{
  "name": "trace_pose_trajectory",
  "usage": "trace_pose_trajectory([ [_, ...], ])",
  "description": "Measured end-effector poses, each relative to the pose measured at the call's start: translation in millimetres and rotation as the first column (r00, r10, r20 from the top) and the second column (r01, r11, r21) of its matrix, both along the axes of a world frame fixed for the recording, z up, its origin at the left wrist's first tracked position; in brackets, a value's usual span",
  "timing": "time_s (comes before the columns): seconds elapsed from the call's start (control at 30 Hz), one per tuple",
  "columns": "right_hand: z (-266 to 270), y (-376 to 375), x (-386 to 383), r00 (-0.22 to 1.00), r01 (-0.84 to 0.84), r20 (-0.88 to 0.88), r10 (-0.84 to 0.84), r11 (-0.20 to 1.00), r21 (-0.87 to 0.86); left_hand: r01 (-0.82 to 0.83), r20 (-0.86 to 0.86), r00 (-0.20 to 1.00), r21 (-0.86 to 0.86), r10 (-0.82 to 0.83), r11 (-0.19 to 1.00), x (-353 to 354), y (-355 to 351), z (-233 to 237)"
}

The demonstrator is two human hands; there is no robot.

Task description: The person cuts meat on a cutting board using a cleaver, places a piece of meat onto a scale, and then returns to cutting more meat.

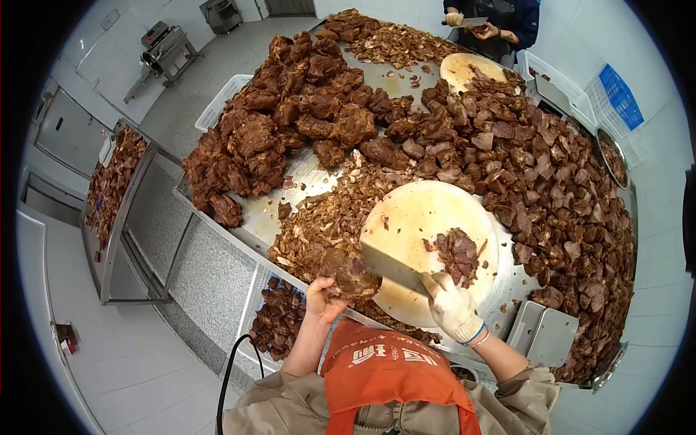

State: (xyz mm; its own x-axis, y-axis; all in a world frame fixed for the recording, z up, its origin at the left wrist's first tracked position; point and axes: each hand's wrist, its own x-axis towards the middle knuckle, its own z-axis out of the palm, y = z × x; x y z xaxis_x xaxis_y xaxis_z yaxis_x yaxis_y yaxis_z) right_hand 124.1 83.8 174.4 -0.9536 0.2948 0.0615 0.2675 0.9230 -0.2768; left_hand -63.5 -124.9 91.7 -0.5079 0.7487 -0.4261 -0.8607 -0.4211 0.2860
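Observation:
My bare left hand (324, 300) grips a large chunk of brown cooked meat (349, 275) at the near left edge of the round cutting board (413, 210). In a white glove, my right hand (451, 308) is closed around the handle of a cleaver (394, 268). Its broad blade points left across the board, the tip right by the meat chunk. A small heap of sliced meat (458, 255) lies on the board's right side. Left of the board, meat scraps (319, 230) are spread over the metal table (255, 221).
Whole meat chunks (290, 109) are piled at the far left, cut pieces (558, 196) along the right. A scale (544, 333) stands at the near right. Below the table edge sits a crate of meat (279, 319). Across the table, a person holds a knife (467, 22) near another round board (464, 69).

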Motion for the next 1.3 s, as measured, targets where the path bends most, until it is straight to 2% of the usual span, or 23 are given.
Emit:
trace_pose_trajectory([
  [0.07,16.6,-10.8,-3.5,0.977,-0.183,-0.107,0.184,0.983,0.013,0.040,0.069,0.997,-0.036,-0.038,0.999,-3.2,-7.5,-35.0],
  [0.1,24.9,-16.7,-10.2,0.956,-0.245,-0.155,0.249,0.968,0.045,0.030,0.010,0.999,0.137,-0.032,0.990,-3.2,-10.8,-59.9],
  [0.17,20.9,-20.6,-16.0,0.949,-0.268,-0.144,0.281,0.958,0.105,0.038,-0.099,0.995,0.472,0.011,0.881,-2.9,-11.7,-90.0],
  [0.2,22.1,-19.3,-20.1,0.949,-0.267,-0.144,0.281,0.958,0.109,0.040,-0.099,0.995,0.474,0.008,0.880,0.0,-9.3,-85.0],
  [0.27,21.8,-14.7,-25.3,0.937,-0.287,-0.167,0.306,0.950,0.126,-0.052,-0.130,0.990,0.079,0.062,0.996,9.0,-8.1,-75.3],
  [0.3,21.5,-16.3,-25.3,0.935,-0.295,-0.167,0.313,0.947,0.126,-0.060,-0.130,0.989,0.079,0.070,0.995,10.9,-8.7,-73.0],
  [0.37,20.7,-19.8,-24.8,0.939,-0.293,-0.156,0.307,0.951,0.102,-0.030,-0.083,0.995,0.244,0.052,0.969,13.2,-9.0,-69.3],
  [0.4,22.1,-20.8,-26.0,0.937,-0.301,-0.154,0.314,0.948,0.102,-0.038,-0.082,0.995,0.244,0.060,0.969,15.0,-7.7,-65.7],
  [0.5,24.7,-24.6,-29.5,0.945,-0.313,-0.066,0.321,0.943,0.110,-0.069,-0.149,0.983,0.224,0.104,0.972,15.6,-4.2,-56.4],
  [0.6,16.0,-22.8,-32.8,0.932,-0.317,-0.134,0.338,0.936,0.156,-0.068,-0.135,0.986,0.202,0.096,0.977,17.4,-3.8,-47.1],
  [0.67,9.0,-17.0,-35.9,0.939,-0.280,-0.157,0.307,0.944,0.172,-0.137,-0.106,0.984,0.074,0.145,0.988,16.0,2.4,-33.4],
  [0.7,6.7,-14.3,-37.0,0.944,-0.260,-0.171,0.284,0.954,0.148,-0.137,-0.106,0.984,0.074,0.144,0.988,16.2,4.4,-25.5],
  [0.77,-3.2,2.9,-38.9,0.979,-0.191,-0.037,0.198,0.970,0.150,-0.105,0.000,0.994,-0.014,0.105,0.994,14.9,9.0,-6.3],
  [0.8,-22.8,21.1,-37.9,0.990,-0.133,-0.037,0.138,0.983,0.123,-0.117,0.054,0.992,-0.020,0.118,0.993,13.5,11.7,7.9],
  [0.87,-26.4,37.4,-33.8,0.978,0.089,0.186,-0.095,0.995,0.043,-0.098,-0.001,0.995,-0.030,0.098,0.995,13.2,9.5,15.3],
  [0.93,-15.6,25.5,-25.9,0.997,0.006,0.081,-0.009,0.999,0.041,-0.076,-0.072,0.995,-0.065,0.072,0.995,8.7,9.5,11.6],
  [1.0,16.0,1.7,-24.0,0.983,-0.184,0.005,0.184,0.983,-0.002,-0.062,0.070,0.995,-0.112,0.070,0.992,7.7,-0.8,-7.7],
  [1.03,17.0,-6.9,-28.5,0.966,-0.234,-0.110,0.236,0.972,0.026,-0.069,-0.057,0.996,0.014,0.070,0.998,7.6,-0.4,-24.3],
  [1.07,17.9,-12.5,-32.4,0.930,-0.283,-0.224,0.290,0.957,0.066,-0.059,-0.061,0.996,0.017,0.060,0.998,7.8,-1.4,-39.2],
  [1.1,18.3,-15.2,-32.5,0.946,-0.289,-0.119,0.301,0.951,0.106,-0.053,-0.092,0.994,0.076,0.060,0.996,9.0,-4.0,-51.4],
  [1.17,22.0,-13.3,-33.8,0.941,-0.292,-0.139,0.307,0.949,0.119,-0.045,-0.072,0.996,0.177,0.058,0.983,6.2,-15.5,-76.5],
  [1.23,19.3,-7.8,-33.6,0.934,-0.307,-0.152,0.324,0.943,0.128,-0.017,-0.076,0.997,0.118,0.026,0.993,4.8,-8.4,-30.8],
  [1.3,0.1,10.3,-31.8,0.964,-0.230,-0.101,0.246,0.962,0.147,0.013,-0.083,0.997,0.062,-0.008,0.998,6.1,-4.0,3.4],
])
